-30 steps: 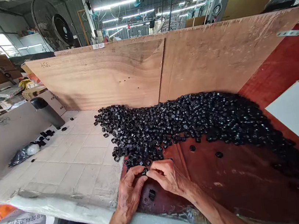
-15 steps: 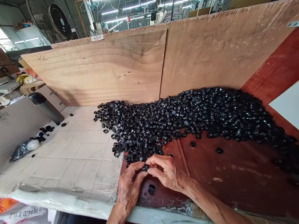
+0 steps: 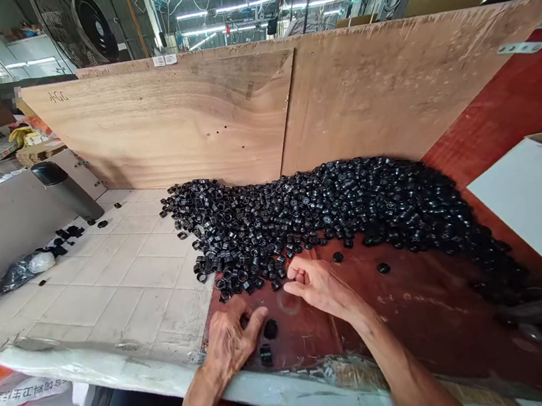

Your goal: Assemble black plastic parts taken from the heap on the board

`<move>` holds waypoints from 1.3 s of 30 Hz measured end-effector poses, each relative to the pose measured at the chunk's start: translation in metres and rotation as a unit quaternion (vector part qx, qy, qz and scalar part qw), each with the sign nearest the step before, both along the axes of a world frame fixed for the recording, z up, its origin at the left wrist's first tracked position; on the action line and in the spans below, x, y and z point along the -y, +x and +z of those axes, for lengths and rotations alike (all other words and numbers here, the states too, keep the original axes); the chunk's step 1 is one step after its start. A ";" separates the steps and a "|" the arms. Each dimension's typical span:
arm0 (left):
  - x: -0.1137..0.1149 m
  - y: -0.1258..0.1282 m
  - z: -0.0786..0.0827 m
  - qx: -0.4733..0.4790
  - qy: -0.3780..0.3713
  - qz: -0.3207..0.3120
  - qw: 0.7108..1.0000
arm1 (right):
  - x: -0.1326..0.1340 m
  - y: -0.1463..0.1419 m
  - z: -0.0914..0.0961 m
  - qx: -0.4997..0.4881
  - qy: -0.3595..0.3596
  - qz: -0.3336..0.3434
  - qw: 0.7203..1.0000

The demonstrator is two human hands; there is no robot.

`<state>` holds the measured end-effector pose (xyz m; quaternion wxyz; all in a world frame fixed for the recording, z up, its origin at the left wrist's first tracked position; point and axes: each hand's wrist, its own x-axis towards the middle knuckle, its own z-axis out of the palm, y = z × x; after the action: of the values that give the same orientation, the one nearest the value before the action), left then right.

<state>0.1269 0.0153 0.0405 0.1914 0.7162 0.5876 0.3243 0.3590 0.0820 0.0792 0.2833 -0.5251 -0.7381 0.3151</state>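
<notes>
black plastic rings (image 3: 303, 215) lie in a broad heap ahead of both hands, its long axis running crosswise, from ahead of the left hand out past the right hand's far side. its near edge ends just beyond the fingertips of the right hand (image 3: 315, 284), so that hand is the nearer of the two to the heap. the right hand's fingers curl into a loose fist, with the thumb folded against them. no piece shows in it, but the curl could hide a small one, so i cannot tell whether it has hold of anything.

the left hand (image 3: 230, 340) lies closer to the body, palm down on a red-brown laminated board (image 3: 416, 303), with the fingers spread and the thumb stretched out to the right. it visibly holds nothing. just beyond that thumb tip, a black disc (image 3: 270, 329) lies flat, apart from the heap, and a short black ring (image 3: 266, 356) sits nearby, closer to the board's front edge. a loose black cap (image 3: 338, 257) lies ahead of the right hand, at the foot of the heap. to the left of the left hand spreads a pale tile-patterned sheet (image 3: 131, 283), and a plywood panel (image 3: 165, 130) stands beyond the heap.
</notes>
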 end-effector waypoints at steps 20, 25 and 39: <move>0.003 -0.006 -0.012 -0.027 0.108 0.299 0.948 | 0.012 -0.030 -0.028 0.058 0.091 0.109 0.988; -0.004 -0.010 -0.024 -0.082 0.076 0.219 0.969 | 0.021 -0.041 -0.024 0.019 0.051 0.166 0.985; -0.001 0.003 -0.007 0.162 0.036 0.080 0.983 | 0.017 -0.042 -0.019 -0.225 -0.116 0.080 0.964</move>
<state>0.1295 0.0162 0.0331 0.2321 0.6109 0.5923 0.4713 0.3174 0.0649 0.0607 0.3530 -0.4094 -0.6535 0.5298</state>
